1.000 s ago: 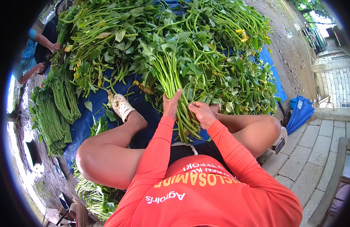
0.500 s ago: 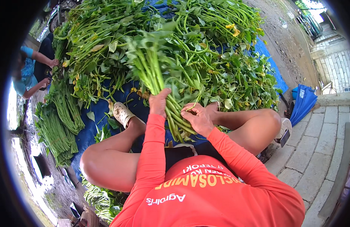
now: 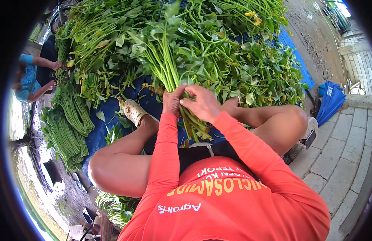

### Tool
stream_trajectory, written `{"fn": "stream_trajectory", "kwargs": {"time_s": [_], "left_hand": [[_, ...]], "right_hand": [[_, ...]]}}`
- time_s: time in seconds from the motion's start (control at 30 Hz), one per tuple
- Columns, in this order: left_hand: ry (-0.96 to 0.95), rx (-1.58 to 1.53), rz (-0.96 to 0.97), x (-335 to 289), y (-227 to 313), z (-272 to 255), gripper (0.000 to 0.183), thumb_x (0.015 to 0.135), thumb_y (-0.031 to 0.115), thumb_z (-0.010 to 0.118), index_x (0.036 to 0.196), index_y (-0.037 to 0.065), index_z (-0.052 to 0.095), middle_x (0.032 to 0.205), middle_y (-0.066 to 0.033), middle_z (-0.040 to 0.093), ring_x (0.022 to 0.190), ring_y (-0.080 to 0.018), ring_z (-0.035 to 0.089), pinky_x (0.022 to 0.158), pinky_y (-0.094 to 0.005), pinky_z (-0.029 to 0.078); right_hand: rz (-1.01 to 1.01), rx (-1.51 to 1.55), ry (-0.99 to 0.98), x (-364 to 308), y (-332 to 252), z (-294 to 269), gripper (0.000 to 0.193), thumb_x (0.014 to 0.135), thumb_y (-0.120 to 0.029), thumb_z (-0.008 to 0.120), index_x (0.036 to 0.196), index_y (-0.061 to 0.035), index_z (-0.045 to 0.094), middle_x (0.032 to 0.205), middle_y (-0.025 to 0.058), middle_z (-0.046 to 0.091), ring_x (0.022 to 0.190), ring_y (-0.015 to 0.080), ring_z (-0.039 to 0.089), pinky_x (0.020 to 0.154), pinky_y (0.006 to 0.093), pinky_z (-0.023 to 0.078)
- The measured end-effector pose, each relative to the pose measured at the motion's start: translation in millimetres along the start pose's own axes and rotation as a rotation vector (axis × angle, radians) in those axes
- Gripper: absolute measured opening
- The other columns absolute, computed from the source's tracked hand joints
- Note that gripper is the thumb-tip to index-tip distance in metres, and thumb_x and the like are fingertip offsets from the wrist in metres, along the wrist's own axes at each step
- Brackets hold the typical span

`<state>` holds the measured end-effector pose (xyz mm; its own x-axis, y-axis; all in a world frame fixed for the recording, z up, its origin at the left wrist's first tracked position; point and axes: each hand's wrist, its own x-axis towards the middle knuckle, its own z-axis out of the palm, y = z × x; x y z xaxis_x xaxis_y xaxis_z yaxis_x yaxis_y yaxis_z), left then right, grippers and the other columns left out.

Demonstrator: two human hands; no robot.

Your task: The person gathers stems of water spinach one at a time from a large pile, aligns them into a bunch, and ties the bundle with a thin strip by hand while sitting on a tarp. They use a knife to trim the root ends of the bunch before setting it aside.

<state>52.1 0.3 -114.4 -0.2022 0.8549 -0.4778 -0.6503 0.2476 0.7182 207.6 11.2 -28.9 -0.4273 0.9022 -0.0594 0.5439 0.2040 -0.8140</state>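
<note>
A bunch of long-stemmed leafy greens (image 3: 166, 66) leans up and away from me, its cut stem ends pointing down toward my lap. My left hand (image 3: 173, 101) is wrapped round the stems about midway. Close against it, on the right side of the bunch, my right hand (image 3: 202, 104) has its thumb and fingers pinched together at the stems. What the right fingertips hold is too small to make out. Beyond both hands spreads a large heap of the same greens (image 3: 234, 72), with some yellow leaves, on a blue tarp (image 3: 100, 130).
Bundled greens (image 3: 67, 138) lie stacked to the left, and more greens (image 3: 115, 207) lie behind my left knee. At the far left another person in a blue shirt (image 3: 29, 82) handles greens. A folded blue umbrella (image 3: 330, 102) stands on the right, beside paving blocks (image 3: 334, 160).
My right hand has moved up and left from the lower stems to beside my left hand. The bunch, blurred before, is steadier now, and the left hand keeps its hold.
</note>
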Motion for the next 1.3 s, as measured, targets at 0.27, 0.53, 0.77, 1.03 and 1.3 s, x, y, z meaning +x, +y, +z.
{"fn": "stream_trajectory", "kwargs": {"time_s": [0.27,0.53,0.77,1.03,1.3], "left_hand": [[-0.016,-0.029,0.009,-1.6,-20.0,-2.9,0.049,0.088,0.034,0.089,0.12,0.005,0.067,0.103,-0.0003,0.068,0.088,-0.0134,0.064,0.078,-0.032,0.054],[0.101,0.129,-0.085,-18.0,-21.3,3.4,0.037,0.08,0.009,0.083,0.111,0.001,0.066,0.088,-0.0052,0.069,0.07,-0.0167,0.066,0.066,-0.0337,0.056],[-0.052,0.244,-0.004,-45.7,35.5,27.9,0.032,0.082,0.007,0.077,0.112,0.002,0.068,0.089,-0.003,0.069,0.071,-0.0147,0.064,0.068,-0.0298,0.053],[0.379,0.133,0.186,-40.8,86.5,2.5,0.025,0.086,0.005,0.077,0.109,-0.001,0.07,0.093,-0.006,0.071,0.074,-0.0168,0.067,0.067,-0.0339,0.055],[0.342,0.233,0.127,-26.1,85.9,-2.1,0.028,0.082,0.009,0.08,0.106,0.002,0.067,0.091,-0.0012,0.067,0.074,-0.0125,0.059,0.07,-0.0295,0.049]], "right_hand": [[0.245,0.369,0.095,-0.2,46.5,27.8,0.026,0.093,-0.018,0.071,0.106,0.0048,0.072,0.091,0.0197,0.074,0.084,0.0258,0.072,0.08,0.0374,0.055],[0.187,0.147,-0.065,25.1,39.6,-10.4,0.023,0.095,-0.021,0.068,0.093,0.0019,0.072,0.077,0.0115,0.07,0.07,0.0189,0.063,0.069,0.0355,0.05],[-0.013,0.214,0.397,169.1,21.3,45.2,0.019,0.095,-0.02,0.067,0.102,-0.0025,0.071,0.095,0.0184,0.072,0.089,0.0329,0.071,0.082,0.043,0.055],[0.071,-0.38,0.447,267.8,105.6,-46.3,0.02,0.085,-0.013,0.066,0.097,0.0007,0.075,0.106,0.0238,0.074,0.108,0.0417,0.069,0.097,0.0493,0.055],[0.609,-0.649,-0.309,297.3,131.4,-48.0,0.053,0.085,-0.038,0.071,0.124,-0.0027,0.069,0.131,0.0197,0.072,0.126,0.037,0.067,0.104,0.0465,0.053]]}}
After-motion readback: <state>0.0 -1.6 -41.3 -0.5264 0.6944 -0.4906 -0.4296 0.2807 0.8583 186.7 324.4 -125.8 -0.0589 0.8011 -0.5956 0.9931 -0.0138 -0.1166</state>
